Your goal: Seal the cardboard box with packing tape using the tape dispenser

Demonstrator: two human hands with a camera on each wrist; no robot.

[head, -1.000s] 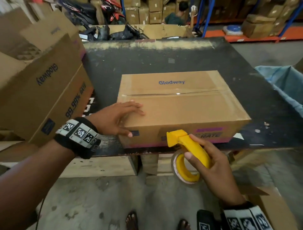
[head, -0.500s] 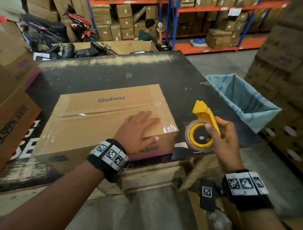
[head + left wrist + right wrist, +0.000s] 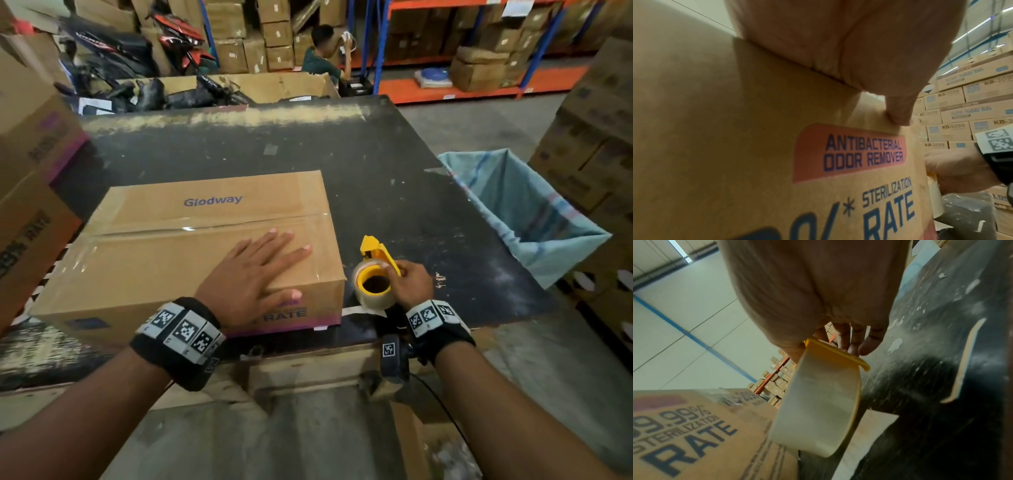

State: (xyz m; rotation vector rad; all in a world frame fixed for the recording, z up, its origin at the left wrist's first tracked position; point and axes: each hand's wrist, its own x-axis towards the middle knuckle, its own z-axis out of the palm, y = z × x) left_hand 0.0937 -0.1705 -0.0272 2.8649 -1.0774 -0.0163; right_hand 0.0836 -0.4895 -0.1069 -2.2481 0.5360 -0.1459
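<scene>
A closed brown cardboard box point(image 3: 178, 240) printed "Glodway" lies on the dark table point(image 3: 394, 178), with clear tape along its top seam. My left hand point(image 3: 253, 274) lies flat on the box top near its right front corner, fingers spread, thumb over the front face point(image 3: 898, 113). Just right of the box, my right hand point(image 3: 409, 284) grips the yellow tape dispenser point(image 3: 375, 270) with its roll of clear tape point(image 3: 818, 410), low over the table. The box side point(image 3: 694, 434) reads "RATE".
A blue-lined bin point(image 3: 524, 219) stands off the table's right edge. Large cartons point(image 3: 30, 192) crowd the left side and a stack point(image 3: 596, 161) rises at far right. A person point(image 3: 323, 54) sits by shelving behind the table. Tape scraps point(image 3: 966, 361) stick to the tabletop.
My left hand slid from the box's left front corner to its right front part. My right hand brought the dispenser up from below the table edge to the tabletop beside the box.
</scene>
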